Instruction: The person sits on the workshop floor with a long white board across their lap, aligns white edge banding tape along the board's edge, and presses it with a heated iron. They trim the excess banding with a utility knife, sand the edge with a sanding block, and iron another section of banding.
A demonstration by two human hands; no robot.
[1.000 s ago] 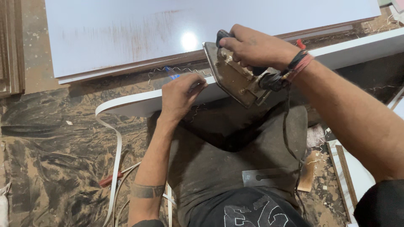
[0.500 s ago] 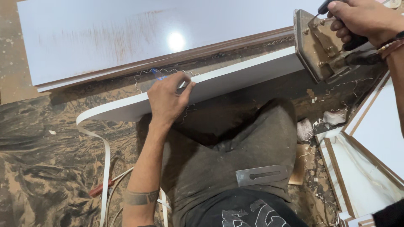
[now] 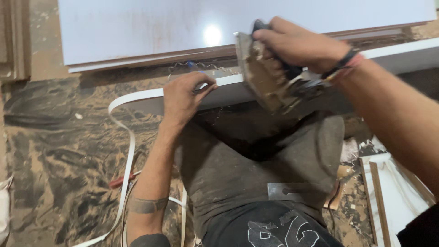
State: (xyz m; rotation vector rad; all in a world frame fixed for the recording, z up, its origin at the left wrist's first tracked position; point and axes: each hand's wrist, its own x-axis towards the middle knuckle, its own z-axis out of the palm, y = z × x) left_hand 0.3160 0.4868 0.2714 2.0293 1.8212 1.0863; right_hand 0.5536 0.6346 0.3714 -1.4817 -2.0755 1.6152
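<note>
since half a second ago, right hand (image 3: pixel 302 45) has swung the old clothes iron (image 3: pixel 270 80) back left, soleplate tilted onto the white panel edge (image 3: pixel 228 84) resting over the lap. right hand is clenched round the iron handle. left hand (image 3: pixel 183 98) pins white edge tape (image 3: pixel 128 137) to that edge, fingers pressed flat, likely keeping it aligned; loose tape trails across the floor (image 3: pixel 59 160). metal scraper (image 3: pixel 292 191) lies on the thigh.
</note>
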